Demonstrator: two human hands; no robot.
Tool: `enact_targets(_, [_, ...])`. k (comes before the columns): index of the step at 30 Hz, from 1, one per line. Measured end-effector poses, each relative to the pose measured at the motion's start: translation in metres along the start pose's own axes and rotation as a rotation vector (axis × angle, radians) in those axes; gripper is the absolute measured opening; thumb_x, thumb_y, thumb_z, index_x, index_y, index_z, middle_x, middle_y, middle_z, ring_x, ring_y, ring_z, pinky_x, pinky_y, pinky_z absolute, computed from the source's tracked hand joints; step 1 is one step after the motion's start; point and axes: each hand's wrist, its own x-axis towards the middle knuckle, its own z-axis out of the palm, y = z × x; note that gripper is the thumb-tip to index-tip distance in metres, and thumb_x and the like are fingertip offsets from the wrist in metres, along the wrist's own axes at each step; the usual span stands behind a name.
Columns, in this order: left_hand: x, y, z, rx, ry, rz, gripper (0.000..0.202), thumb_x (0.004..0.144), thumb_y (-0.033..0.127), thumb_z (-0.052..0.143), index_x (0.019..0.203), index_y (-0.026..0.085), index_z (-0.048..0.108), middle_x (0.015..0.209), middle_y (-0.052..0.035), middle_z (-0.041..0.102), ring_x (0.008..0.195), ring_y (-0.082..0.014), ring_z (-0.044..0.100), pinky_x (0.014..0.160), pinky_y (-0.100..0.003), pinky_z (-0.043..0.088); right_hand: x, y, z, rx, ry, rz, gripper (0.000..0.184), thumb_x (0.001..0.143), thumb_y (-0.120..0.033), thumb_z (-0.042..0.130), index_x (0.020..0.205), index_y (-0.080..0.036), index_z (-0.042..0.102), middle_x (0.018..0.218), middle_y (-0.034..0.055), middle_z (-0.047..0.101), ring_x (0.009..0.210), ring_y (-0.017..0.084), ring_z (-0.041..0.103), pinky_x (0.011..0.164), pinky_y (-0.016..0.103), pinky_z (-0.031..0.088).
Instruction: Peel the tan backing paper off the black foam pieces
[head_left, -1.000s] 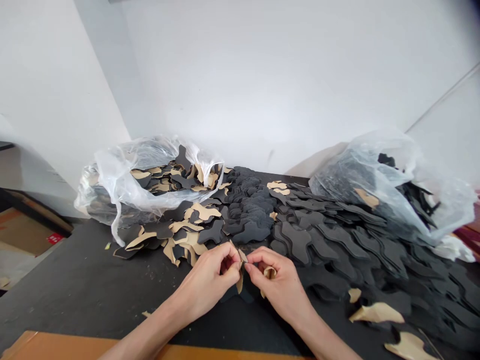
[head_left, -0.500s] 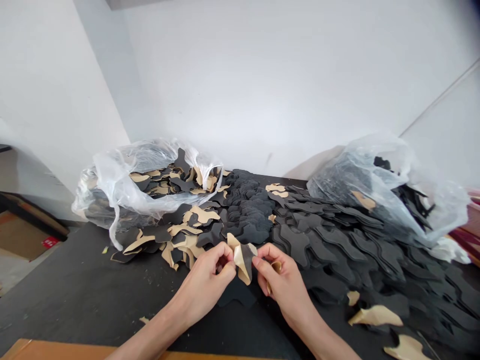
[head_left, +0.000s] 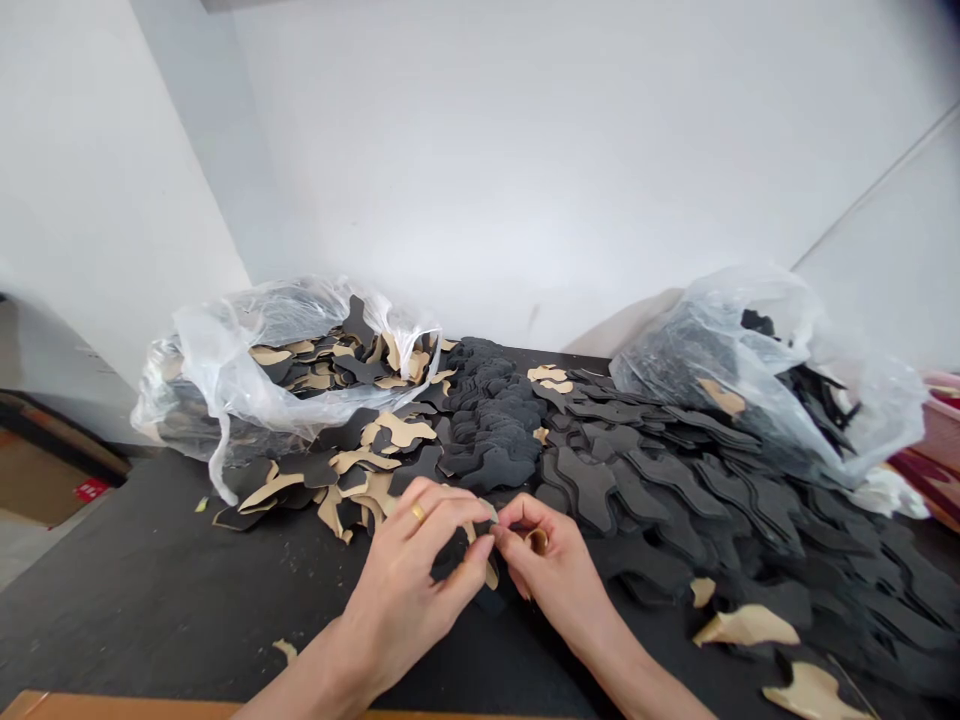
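My left hand (head_left: 409,580) and my right hand (head_left: 559,575) meet over the black table (head_left: 150,600), both pinching one small black foam cut-out (head_left: 454,550) with a tan paper backing (head_left: 491,572). The left fingers, one with a gold ring, wrap over the piece and cover most of it. A curl of tan paper (head_left: 537,541) sits tucked in my right palm. Just beyond the hands lie heaps of the same black cut-outs (head_left: 600,480).
A clear plastic bag (head_left: 247,370) of black and tan pieces lies at the left, another bag (head_left: 757,380) at the right. Loose tan backing scraps (head_left: 742,625) lie on the table at the right. White walls stand behind; a brown box edge (head_left: 112,705) is at the bottom.
The tan backing stood peeled up between my fingers half a second ago; now my left hand has rolled over the piece and hides most of it. The view shifted slightly right.
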Motion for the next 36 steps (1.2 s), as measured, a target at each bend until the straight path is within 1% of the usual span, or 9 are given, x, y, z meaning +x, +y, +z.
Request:
enact_targets(2, [0.001,-0.001,0.001,0.03,-0.065,0.015,0.015,0.092,0.011,0.056,0.1,0.022,0.062,0.091,-0.0031,0.07,0.084,-0.0177,0.061,0.078,-0.031,0.048,0.0,0.0,0.0,-0.019,-0.007,-0.007,0.024,0.077,-0.04,0.064,0.071,-0.019,0.053,0.043,-0.0108,0.038,0.038,0.005,0.029,0.038,0.018,0.02])
enact_targets(4, [0.002,-0.003,0.002,0.053,-0.104,0.004,0.015,0.094,0.013,0.054,0.099,0.022,0.064,0.09,-0.0031,0.072,0.081,-0.0174,0.061,0.075,-0.03,0.049,-0.001,0.0,0.0,-0.042,-0.011,-0.016,0.023,0.077,-0.039,0.063,0.07,-0.018,0.054,0.046,-0.0099,0.038,0.04,0.005,0.029,0.039,0.018,0.02])
enact_targets(7, [0.002,-0.005,0.002,0.057,-0.107,0.021,0.015,0.094,0.012,0.054,0.096,0.021,0.066,0.09,-0.0033,0.073,0.08,-0.0169,0.063,0.074,-0.029,0.05,-0.002,0.0,0.0,-0.1,-0.002,-0.054,0.02,0.078,-0.036,0.061,0.072,-0.017,0.057,0.051,-0.0081,0.04,0.045,0.006,0.029,0.042,0.019,0.02])
enact_targets(11, [0.001,-0.006,0.002,0.049,-0.086,0.039,0.014,0.092,0.009,0.057,0.093,0.02,0.066,0.089,-0.0027,0.072,0.081,-0.0156,0.064,0.077,-0.028,0.05,-0.005,-0.001,0.0,-0.221,0.045,-0.178,0.017,0.081,-0.029,0.059,0.07,-0.017,0.06,0.056,-0.0059,0.042,0.05,0.007,0.031,0.046,0.021,0.024])
enact_targets(14, [-0.001,-0.007,0.003,0.072,-0.078,0.0,0.014,0.091,0.01,0.057,0.091,0.02,0.067,0.092,-0.0037,0.07,0.084,-0.0155,0.065,0.078,-0.026,0.051,-0.007,0.0,-0.001,-0.315,0.07,-0.265,0.015,0.081,-0.025,0.059,0.069,-0.017,0.061,0.057,-0.0051,0.044,0.051,0.008,0.035,0.047,0.021,0.027])
enact_targets(17, [-0.003,-0.009,0.003,0.088,-0.104,-0.033,0.015,0.091,0.011,0.056,0.092,0.021,0.068,0.093,-0.004,0.069,0.082,-0.0144,0.067,0.073,-0.023,0.053,-0.007,0.001,-0.002,-0.397,0.086,-0.331,0.014,0.083,-0.023,0.059,0.07,-0.018,0.061,0.059,-0.0043,0.048,0.051,0.009,0.038,0.047,0.021,0.029])
enact_targets(24, [-0.002,-0.013,0.001,0.145,-0.194,0.052,0.015,0.094,0.013,0.055,0.095,0.019,0.068,0.093,-0.0043,0.073,0.084,-0.0171,0.069,0.073,-0.024,0.055,-0.006,0.002,-0.005,-0.542,0.091,-0.518,0.015,0.087,-0.017,0.056,0.074,-0.019,0.064,0.066,-0.0017,0.055,0.055,0.01,0.045,0.055,0.023,0.036])
enact_targets(31, [-0.006,-0.016,0.0,0.24,-0.215,0.156,0.013,0.096,0.014,0.052,0.099,0.017,0.064,0.094,-0.0047,0.07,0.086,-0.0183,0.068,0.075,-0.027,0.055,-0.011,0.003,-0.003,-0.588,0.069,-0.572,0.017,0.09,-0.015,0.053,0.076,-0.019,0.062,0.07,0.0004,0.056,0.059,0.011,0.05,0.056,0.023,0.037])
enact_targets(36, [-0.007,-0.015,0.001,0.293,-0.199,0.185,0.012,0.095,0.011,0.052,0.095,0.017,0.063,0.091,-0.0044,0.07,0.083,-0.0181,0.067,0.074,-0.028,0.054,-0.012,0.002,-0.002,-0.584,0.061,-0.562,0.018,0.089,-0.014,0.053,0.073,-0.019,0.06,0.068,-0.0001,0.054,0.058,0.011,0.049,0.055,0.023,0.036])
